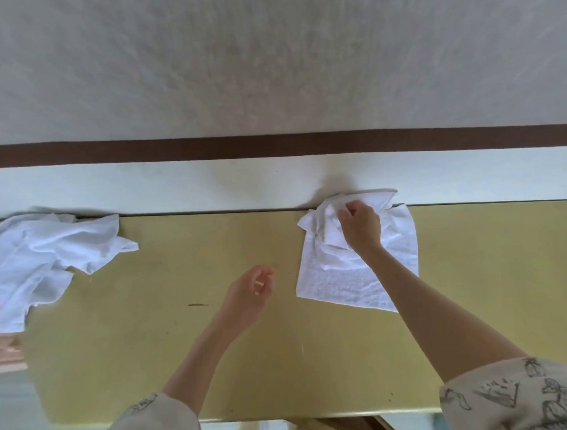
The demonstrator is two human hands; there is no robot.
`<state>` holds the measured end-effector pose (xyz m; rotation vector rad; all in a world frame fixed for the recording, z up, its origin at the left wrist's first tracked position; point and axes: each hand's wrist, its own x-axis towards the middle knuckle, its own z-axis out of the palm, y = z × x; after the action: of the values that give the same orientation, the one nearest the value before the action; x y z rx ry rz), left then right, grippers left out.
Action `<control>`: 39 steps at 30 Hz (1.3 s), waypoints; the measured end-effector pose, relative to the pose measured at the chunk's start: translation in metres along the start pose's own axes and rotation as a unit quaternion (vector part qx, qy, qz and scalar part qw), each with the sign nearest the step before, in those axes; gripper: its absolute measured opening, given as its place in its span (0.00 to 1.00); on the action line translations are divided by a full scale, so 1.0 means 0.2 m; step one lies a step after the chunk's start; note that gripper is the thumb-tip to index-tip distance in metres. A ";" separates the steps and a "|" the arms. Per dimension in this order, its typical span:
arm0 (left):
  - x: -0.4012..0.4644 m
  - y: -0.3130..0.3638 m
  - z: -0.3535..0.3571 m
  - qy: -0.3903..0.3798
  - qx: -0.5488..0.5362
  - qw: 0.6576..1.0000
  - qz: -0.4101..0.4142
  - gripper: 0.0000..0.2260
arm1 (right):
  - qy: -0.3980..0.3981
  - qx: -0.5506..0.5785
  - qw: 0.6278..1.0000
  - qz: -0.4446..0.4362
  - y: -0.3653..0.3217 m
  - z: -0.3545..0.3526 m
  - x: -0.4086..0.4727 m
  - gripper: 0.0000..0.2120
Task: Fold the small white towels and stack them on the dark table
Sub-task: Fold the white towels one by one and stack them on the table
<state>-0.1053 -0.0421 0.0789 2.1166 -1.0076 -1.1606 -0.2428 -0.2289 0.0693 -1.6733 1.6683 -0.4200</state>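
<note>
A small white towel [343, 277] lies partly spread on the yellow-green table [200, 348], its far end bunched against the wall. My right hand [360, 227] pinches that bunched far part of the towel. My left hand [249, 291] hovers above the table just left of the towel, fingers loosely curled and holding nothing. A crumpled heap of white towels [46, 254] lies at the table's left end, one part hanging over the edge.
The table's far edge meets a pale wall [209, 185] with a dark brown stripe [272, 145]. The near table edge runs along the bottom, with a wooden frame part [346, 428] below it. Pinkish boards [4, 350] show past the left edge.
</note>
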 end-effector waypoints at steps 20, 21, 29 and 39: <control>-0.38 0.39 -0.24 0.199 -0.036 0.976 0.078 0.09 | -0.119 0.070 0.966 -0.218 -0.66 -0.58 -0.79 0.09; -0.40 0.33 -0.30 0.209 -0.022 0.975 0.069 0.09 | -0.114 0.080 0.968 -0.207 -0.68 -0.56 -0.81 0.09; -0.37 0.11 -0.75 0.186 0.003 0.968 0.170 0.10 | -0.089 0.195 0.968 -0.132 -0.90 -0.36 -0.95 0.08; -0.36 -0.03 -1.06 0.013 0.071 0.958 0.278 0.07 | -0.011 0.275 0.960 -0.052 -1.00 -0.23 -1.08 0.10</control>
<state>0.0542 0.0373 0.2142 1.7614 -1.5810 -0.7939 -0.1529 -0.0533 0.2928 -1.3387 1.2905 -0.8291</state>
